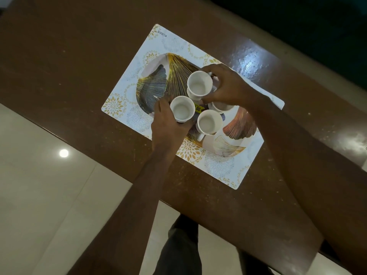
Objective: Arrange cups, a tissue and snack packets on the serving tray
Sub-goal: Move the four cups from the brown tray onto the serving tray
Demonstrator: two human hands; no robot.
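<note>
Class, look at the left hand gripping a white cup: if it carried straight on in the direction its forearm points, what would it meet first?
Probably the far white cup, held by the right hand. The left hand with its cup points up and right across the tray. Relative heights are unclear, so it might pass.

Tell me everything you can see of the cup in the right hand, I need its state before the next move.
The cup in the right hand is small, plain white, likely ceramic, flaring to a round rim above a narrower foot. It stands upright and looks empty. The right hand grips it from the far side, covering any handle. It sits over the oval leaf-patterned tray; whether it rests on it or is lifted, I cannot tell. Two more cups stand apart from it nearby.
</note>
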